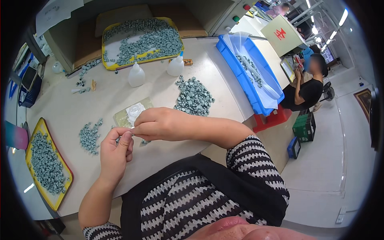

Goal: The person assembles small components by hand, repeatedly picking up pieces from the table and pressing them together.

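Observation:
My left hand [114, 150] and my right hand [162, 123] meet at the fingertips over the near part of the table. Both are closed in a pinch. Whatever is between them is too small and covered to make out. Just beyond the right hand lies a flat yellowish square pad [120, 119] with a white round piece [135, 110] on it. To the left is a small heap of grey-green stone-like pieces [90, 137]. A larger heap of shiny grey-green pieces [194, 97] lies beyond my right forearm. A few more pieces show below the hands, partly hidden.
Two white squeeze bottles [136, 77] stand beyond the pad. A yellow-rimmed tray [107, 63] of pieces sits at the back, another yellow-rimmed tray [54, 203] at the left edge. A blue crate [239, 85] stands to the right; past it a person [310, 88] sits working.

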{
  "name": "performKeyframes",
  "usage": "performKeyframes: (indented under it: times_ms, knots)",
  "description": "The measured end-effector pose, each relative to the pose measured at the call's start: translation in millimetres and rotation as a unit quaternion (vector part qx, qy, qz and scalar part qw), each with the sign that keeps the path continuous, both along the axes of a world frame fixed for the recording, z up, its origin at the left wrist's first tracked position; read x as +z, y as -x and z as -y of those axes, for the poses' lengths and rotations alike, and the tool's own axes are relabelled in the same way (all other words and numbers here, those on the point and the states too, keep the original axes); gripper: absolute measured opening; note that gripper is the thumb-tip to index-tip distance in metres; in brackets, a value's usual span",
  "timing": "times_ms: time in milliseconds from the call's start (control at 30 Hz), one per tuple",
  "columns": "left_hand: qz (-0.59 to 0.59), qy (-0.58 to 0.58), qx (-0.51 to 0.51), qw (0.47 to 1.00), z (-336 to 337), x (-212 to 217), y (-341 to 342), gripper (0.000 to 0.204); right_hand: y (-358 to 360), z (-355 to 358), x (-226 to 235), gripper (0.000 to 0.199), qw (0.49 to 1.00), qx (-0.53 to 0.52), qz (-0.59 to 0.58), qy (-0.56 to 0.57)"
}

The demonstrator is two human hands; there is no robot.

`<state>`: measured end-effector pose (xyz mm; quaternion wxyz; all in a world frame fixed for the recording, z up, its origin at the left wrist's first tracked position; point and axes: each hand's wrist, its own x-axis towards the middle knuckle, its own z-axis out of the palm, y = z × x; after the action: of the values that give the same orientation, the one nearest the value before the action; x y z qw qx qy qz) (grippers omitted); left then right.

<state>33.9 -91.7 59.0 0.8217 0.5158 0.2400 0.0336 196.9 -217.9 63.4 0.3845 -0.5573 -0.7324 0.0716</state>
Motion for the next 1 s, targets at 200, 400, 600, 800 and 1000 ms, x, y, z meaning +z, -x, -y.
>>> performKeyframes:
  times_ms: [200,400,600,800,1000]
  knots:
    - [-0.04,-0.037,0.008,0.998,-4,-3,3,0.016,7,-9,-6,0.023,1.0,-0.005,-0.009,-0.002]
    - [-0.093,0.016,0.018,0.995,-27,-8,5,0.015,-4,-29,1,0.028,0.996,-0.041,0.059,-0.046]
    - [-0.015,0.188,0.023,0.982,-47,-19,14,0.018,-15,-46,-13,0.03,0.974,-0.112,0.178,-0.09]
    - [-0.007,0.195,0.05,0.979,-55,-31,21,0.017,-4,-59,-22,0.026,0.967,-0.084,0.236,-0.054]
    - [0.011,0.198,0.025,0.98,-64,-38,25,0.018,1,-65,-29,0.026,0.959,-0.073,0.269,-0.049]
